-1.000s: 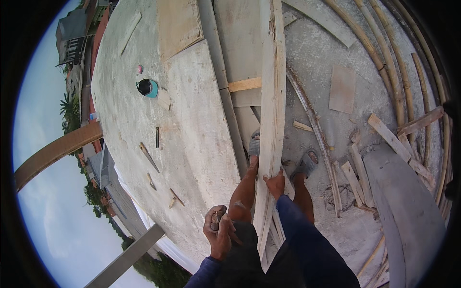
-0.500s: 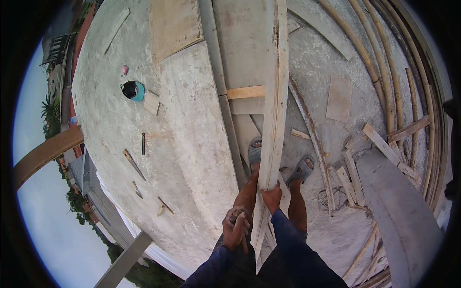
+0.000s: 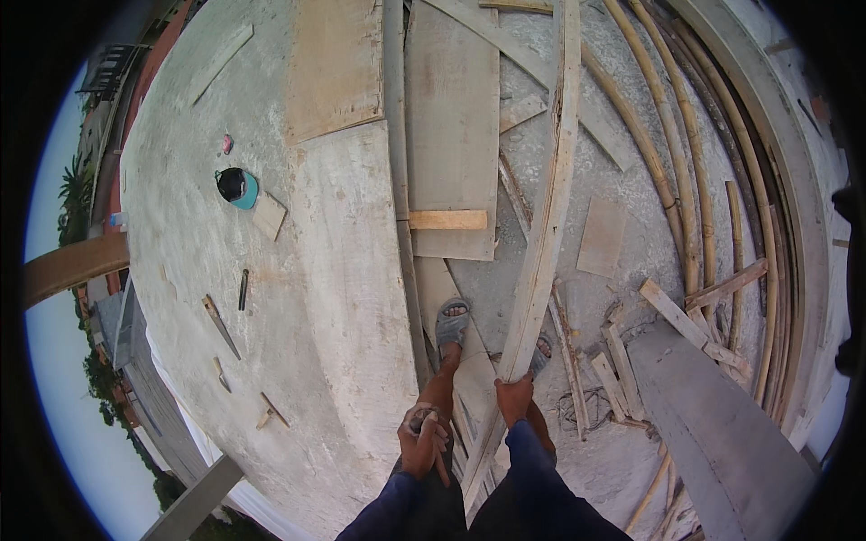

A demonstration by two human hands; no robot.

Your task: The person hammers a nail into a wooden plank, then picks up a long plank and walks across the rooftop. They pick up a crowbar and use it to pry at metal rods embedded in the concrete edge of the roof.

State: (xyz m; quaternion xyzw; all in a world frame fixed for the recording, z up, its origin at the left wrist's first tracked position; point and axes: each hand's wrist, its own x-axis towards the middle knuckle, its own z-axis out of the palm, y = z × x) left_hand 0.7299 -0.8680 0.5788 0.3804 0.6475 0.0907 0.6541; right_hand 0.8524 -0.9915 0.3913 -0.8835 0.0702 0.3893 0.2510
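Note:
A long pale wooden plank runs away from me, tilted to the right at its far end, its near end low between my legs. My right hand is closed round its edge. Beside it on the left, my left hand is curled, with a small dark greyish thing at its top that I cannot make out. Left of the plank lies a flat board with a short wooden strip across it. My sandalled left foot stands near that board.
On the concrete to the left are a teal bucket, a handsaw, a small trowel and a hammer. Bamboo poles and scrap wood lie right. A concrete column stands at lower right.
The plank has swung so its far end leans right, away from the flat board. My right hand still grips it. My left foot has shifted left, and the view has moved slightly.

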